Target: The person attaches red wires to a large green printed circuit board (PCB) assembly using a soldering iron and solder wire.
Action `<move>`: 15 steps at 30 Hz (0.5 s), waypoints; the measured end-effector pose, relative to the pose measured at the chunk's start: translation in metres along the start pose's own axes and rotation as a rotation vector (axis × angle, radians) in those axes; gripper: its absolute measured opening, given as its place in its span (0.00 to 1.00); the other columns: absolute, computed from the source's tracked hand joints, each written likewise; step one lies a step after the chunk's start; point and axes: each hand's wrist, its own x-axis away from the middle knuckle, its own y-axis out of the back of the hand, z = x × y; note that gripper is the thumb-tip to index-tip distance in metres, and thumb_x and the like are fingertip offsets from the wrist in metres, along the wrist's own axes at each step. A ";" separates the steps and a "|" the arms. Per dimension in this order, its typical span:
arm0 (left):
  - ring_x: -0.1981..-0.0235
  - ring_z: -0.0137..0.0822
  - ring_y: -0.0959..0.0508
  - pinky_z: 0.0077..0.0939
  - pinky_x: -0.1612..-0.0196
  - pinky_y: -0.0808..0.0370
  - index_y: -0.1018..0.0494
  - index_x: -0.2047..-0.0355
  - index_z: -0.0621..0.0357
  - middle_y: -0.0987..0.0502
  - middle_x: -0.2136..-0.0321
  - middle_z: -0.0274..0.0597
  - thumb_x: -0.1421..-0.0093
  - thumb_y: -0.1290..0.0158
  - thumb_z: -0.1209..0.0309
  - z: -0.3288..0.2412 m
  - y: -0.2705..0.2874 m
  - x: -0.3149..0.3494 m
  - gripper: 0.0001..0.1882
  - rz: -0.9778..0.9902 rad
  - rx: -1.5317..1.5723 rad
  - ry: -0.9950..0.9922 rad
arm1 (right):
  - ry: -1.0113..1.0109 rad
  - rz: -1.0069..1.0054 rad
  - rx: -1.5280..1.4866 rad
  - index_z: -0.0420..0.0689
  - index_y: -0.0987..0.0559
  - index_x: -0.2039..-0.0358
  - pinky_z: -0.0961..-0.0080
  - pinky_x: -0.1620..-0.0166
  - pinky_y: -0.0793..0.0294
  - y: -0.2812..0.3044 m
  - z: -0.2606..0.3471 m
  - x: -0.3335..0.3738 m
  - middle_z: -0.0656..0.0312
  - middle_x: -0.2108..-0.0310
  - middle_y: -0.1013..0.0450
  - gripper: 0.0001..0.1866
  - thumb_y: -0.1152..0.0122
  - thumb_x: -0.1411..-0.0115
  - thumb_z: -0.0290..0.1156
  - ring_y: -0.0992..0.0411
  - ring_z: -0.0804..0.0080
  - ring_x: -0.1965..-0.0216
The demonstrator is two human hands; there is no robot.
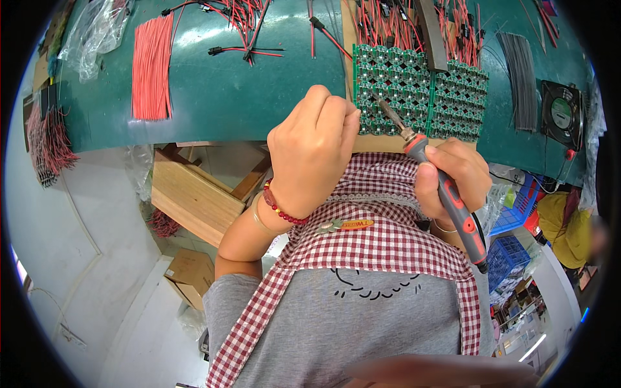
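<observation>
My right hand (456, 173) is wrapped round the grey and red handle of a soldering iron (462, 223). The iron's tip points up and left, over the left one of two green circuit board panels (391, 71). My left hand (312, 139) is closed in a pinch beside that panel's left edge. Whatever its fingertips hold, if anything, is hidden or too small to name. Red and black wires with black connectors (394, 19) lie along the far side of the panels. A dark bar (432, 35) lies across those wires and reaches onto the boards.
On the green table (220, 97) lie a bundle of red wires (152, 68) at left and a bundle of black wires (517, 81) at right. A square black fan (561, 113) stands at the right edge. Below are a wooden stool (194, 194) and blue crates (508, 258).
</observation>
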 end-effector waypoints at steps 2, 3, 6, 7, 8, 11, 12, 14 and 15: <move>0.83 0.32 0.30 0.27 0.81 0.34 0.28 0.76 0.58 0.30 0.78 0.36 0.51 0.38 0.79 0.000 0.000 -0.001 0.08 0.007 0.014 0.001 | 0.000 0.015 -0.008 0.36 0.23 0.70 0.74 0.81 0.31 0.001 0.000 -0.001 0.56 0.83 0.29 0.10 0.37 0.56 0.20 0.30 0.66 0.85; 0.83 0.32 0.30 0.27 0.81 0.34 0.28 0.76 0.58 0.30 0.78 0.36 0.51 0.38 0.80 0.000 0.000 -0.002 0.08 0.013 0.029 0.002 | 0.001 0.029 -0.016 0.36 0.23 0.70 0.74 0.80 0.31 0.001 0.000 -0.001 0.56 0.83 0.28 0.10 0.36 0.56 0.20 0.29 0.66 0.85; 0.83 0.32 0.30 0.26 0.81 0.34 0.28 0.75 0.58 0.30 0.78 0.36 0.51 0.38 0.80 0.001 -0.003 -0.001 0.08 0.004 0.016 0.001 | 0.005 0.053 0.038 0.36 0.23 0.70 0.74 0.80 0.31 -0.002 0.000 -0.001 0.56 0.82 0.28 0.10 0.36 0.56 0.20 0.29 0.66 0.85; 0.83 0.32 0.30 0.26 0.81 0.34 0.28 0.75 0.58 0.30 0.78 0.36 0.51 0.38 0.80 0.001 -0.003 -0.001 0.08 0.004 0.018 0.002 | 0.004 0.054 0.039 0.36 0.23 0.70 0.74 0.80 0.31 -0.002 -0.001 -0.001 0.56 0.82 0.28 0.10 0.36 0.56 0.20 0.29 0.66 0.85; 0.83 0.32 0.30 0.27 0.80 0.34 0.28 0.75 0.58 0.30 0.78 0.36 0.51 0.38 0.80 0.001 -0.002 -0.001 0.08 0.014 0.030 0.004 | 0.010 0.043 0.034 0.36 0.22 0.69 0.74 0.80 0.31 -0.003 -0.002 -0.001 0.56 0.82 0.28 0.11 0.36 0.56 0.20 0.29 0.66 0.85; 0.81 0.34 0.29 0.28 0.79 0.32 0.28 0.75 0.59 0.30 0.77 0.38 0.51 0.39 0.81 0.002 -0.002 -0.002 0.08 0.012 0.064 0.003 | 0.023 0.035 0.018 0.36 0.23 0.69 0.74 0.81 0.31 -0.001 -0.002 -0.002 0.55 0.82 0.27 0.11 0.36 0.56 0.20 0.29 0.65 0.84; 0.80 0.35 0.28 0.28 0.78 0.31 0.28 0.74 0.60 0.30 0.76 0.39 0.51 0.40 0.82 0.002 -0.001 -0.002 0.07 -0.001 0.086 0.000 | 0.029 0.037 0.008 0.36 0.23 0.70 0.75 0.81 0.31 0.001 -0.001 -0.003 0.55 0.82 0.27 0.11 0.36 0.57 0.20 0.28 0.65 0.84; 0.79 0.37 0.27 0.29 0.77 0.30 0.28 0.74 0.61 0.30 0.75 0.41 0.50 0.40 0.82 -0.001 0.003 -0.009 0.07 -0.034 0.088 0.003 | 0.013 0.034 0.019 0.36 0.23 0.70 0.75 0.81 0.32 0.009 -0.001 -0.006 0.55 0.82 0.28 0.11 0.36 0.57 0.20 0.28 0.65 0.84; 0.77 0.38 0.26 0.29 0.76 0.29 0.28 0.74 0.62 0.30 0.74 0.42 0.50 0.41 0.83 -0.002 0.004 -0.012 0.07 -0.067 0.089 0.007 | -0.004 0.030 0.030 0.36 0.23 0.70 0.75 0.81 0.32 0.012 -0.001 -0.007 0.55 0.83 0.28 0.10 0.36 0.57 0.20 0.28 0.65 0.84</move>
